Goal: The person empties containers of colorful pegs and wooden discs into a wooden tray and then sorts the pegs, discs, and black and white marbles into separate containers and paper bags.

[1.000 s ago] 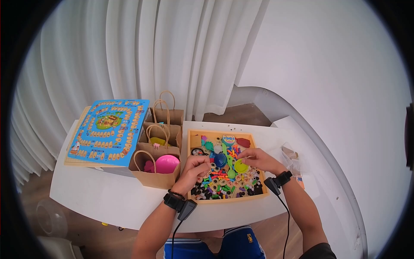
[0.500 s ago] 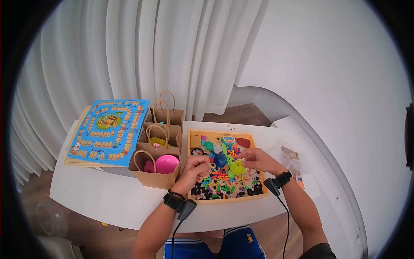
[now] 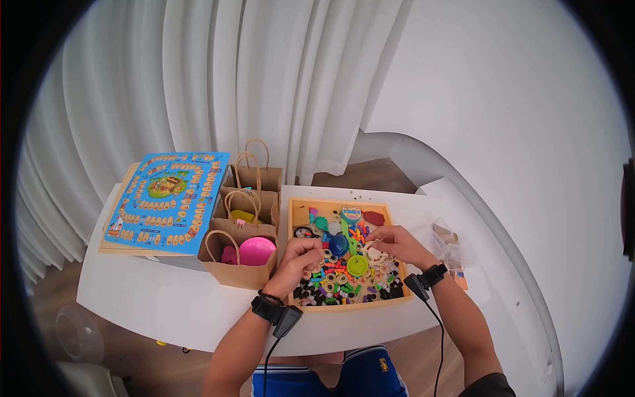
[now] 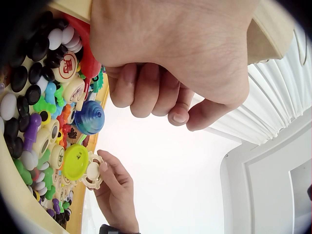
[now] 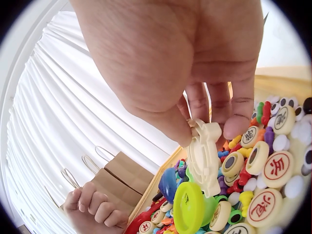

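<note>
My right hand [image 3: 400, 245] pinches a cream plastic piece with a notched outline [image 5: 205, 156] between thumb and fingers, low over the right part of a wooden tray [image 3: 350, 306]. Just beside that piece, a yellow-green round dish [image 3: 358, 266] lies on top of the mixed toys. A blue lid-like piece [image 4: 89, 118] with a knob sits farther left in the tray. At the tray's left side, my left hand [image 3: 301, 258] stays with loosely curled fingers and nothing in them. Chinese chess discs [image 5: 278, 169] and several black and white stones surround the dish.
Left of the tray stands a row of brown paper bags [image 3: 228, 274], the nearest with a pink bowl [image 3: 256, 251] inside. A blue game board [image 3: 165, 202] lies farther left. Clear plastic packaging [image 3: 444, 241] is on the table at the right.
The yellow-green dish has moved left and toward me, away from my right hand. My right hand now holds the cream piece. The left hand has stayed in place.
</note>
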`<action>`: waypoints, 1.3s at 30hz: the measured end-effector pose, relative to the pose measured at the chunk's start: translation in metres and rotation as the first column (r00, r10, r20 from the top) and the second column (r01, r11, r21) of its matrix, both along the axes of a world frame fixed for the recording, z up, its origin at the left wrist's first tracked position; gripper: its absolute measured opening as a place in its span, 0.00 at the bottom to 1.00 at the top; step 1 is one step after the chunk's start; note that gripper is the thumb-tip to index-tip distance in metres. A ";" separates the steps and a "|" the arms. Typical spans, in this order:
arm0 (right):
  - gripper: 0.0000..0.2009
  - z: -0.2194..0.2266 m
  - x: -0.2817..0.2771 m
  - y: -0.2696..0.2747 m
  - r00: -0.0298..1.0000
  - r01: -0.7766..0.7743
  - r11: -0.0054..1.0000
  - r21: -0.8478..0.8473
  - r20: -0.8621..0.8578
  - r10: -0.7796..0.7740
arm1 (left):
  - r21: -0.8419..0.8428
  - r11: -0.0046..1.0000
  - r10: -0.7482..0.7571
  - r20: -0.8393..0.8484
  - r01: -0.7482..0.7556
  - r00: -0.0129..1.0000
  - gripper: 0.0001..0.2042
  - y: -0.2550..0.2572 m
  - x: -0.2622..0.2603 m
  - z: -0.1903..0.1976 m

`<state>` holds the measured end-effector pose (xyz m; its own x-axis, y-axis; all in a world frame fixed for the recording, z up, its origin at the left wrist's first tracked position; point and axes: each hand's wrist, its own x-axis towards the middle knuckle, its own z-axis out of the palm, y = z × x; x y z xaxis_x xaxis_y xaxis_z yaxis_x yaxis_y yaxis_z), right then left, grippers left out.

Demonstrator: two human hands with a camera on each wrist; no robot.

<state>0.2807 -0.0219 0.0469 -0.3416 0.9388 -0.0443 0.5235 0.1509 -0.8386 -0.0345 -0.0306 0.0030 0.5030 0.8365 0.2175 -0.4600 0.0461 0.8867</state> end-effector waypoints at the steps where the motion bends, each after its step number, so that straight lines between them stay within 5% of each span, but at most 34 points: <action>1: 0.08 0.002 -0.001 -0.001 1.000 0.000 1.000 0.000 0.000 0.000 | 0.004 1.000 0.000 0.003 0.000 1.000 0.16 0.000 0.000 0.000; 25: 0.16 0.001 -0.005 0.002 0.977 0.171 0.955 0.241 0.087 -0.196 | 0.010 1.000 -0.001 0.016 0.000 1.000 0.16 0.003 0.001 -0.006; 31: 0.15 0.007 0.001 -0.004 0.962 0.226 0.956 0.189 0.111 -0.250 | 0.004 1.000 -0.001 0.013 0.001 1.000 0.16 0.003 0.001 -0.005; 39: 0.14 0.010 0.011 -0.011 0.950 0.306 0.952 -0.016 -0.068 -0.306 | 0.016 1.000 0.003 0.013 -0.003 1.000 0.17 0.002 0.001 -0.003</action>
<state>0.2917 -0.0327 0.0567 -0.0407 0.9985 -0.0357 0.4847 -0.0116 -0.8746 -0.0338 -0.0287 -0.0003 0.4976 0.8343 0.2373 -0.4713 0.0305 0.8814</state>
